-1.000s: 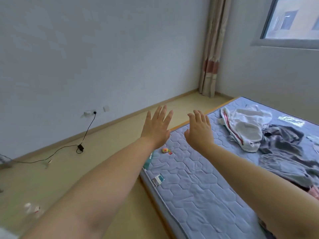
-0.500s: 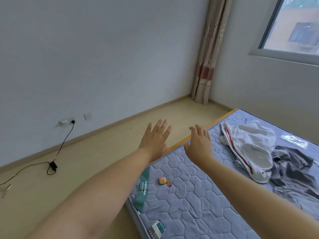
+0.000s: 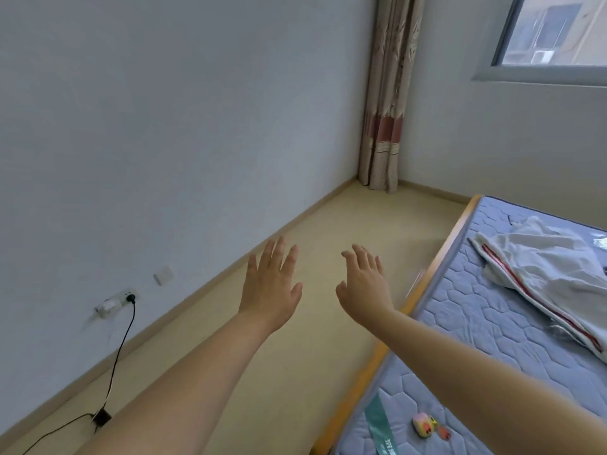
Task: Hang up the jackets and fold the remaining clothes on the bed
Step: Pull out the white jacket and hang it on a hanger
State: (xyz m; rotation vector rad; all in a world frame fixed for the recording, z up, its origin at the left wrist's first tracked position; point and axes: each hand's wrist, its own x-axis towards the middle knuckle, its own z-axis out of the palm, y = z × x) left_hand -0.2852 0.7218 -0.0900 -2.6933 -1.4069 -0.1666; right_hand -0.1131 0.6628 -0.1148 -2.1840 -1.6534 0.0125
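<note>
Both my arms stretch out in front of me over the floor beside the bed. My left hand [image 3: 271, 285] is flat with spread fingers and holds nothing. My right hand [image 3: 363, 285] is also flat and empty, just left of the bed's edge. A white garment with a red stripe [image 3: 545, 274] lies crumpled on the blue quilted mattress [image 3: 476, 323] at the right. The other clothes are out of the frame.
A small pink and yellow toy [image 3: 425, 425] and a green label strip [image 3: 381, 425] lie at the mattress's near corner. A black cable [image 3: 123, 349] runs from a wall socket [image 3: 126, 295] across the yellow floor. A curtain [image 3: 386, 93] hangs in the corner, beside a window [image 3: 555, 31].
The view has swung left and upward, so the grey clothes have left the frame. Both hands stay flat and empty, now over the floor instead of over the mattress.
</note>
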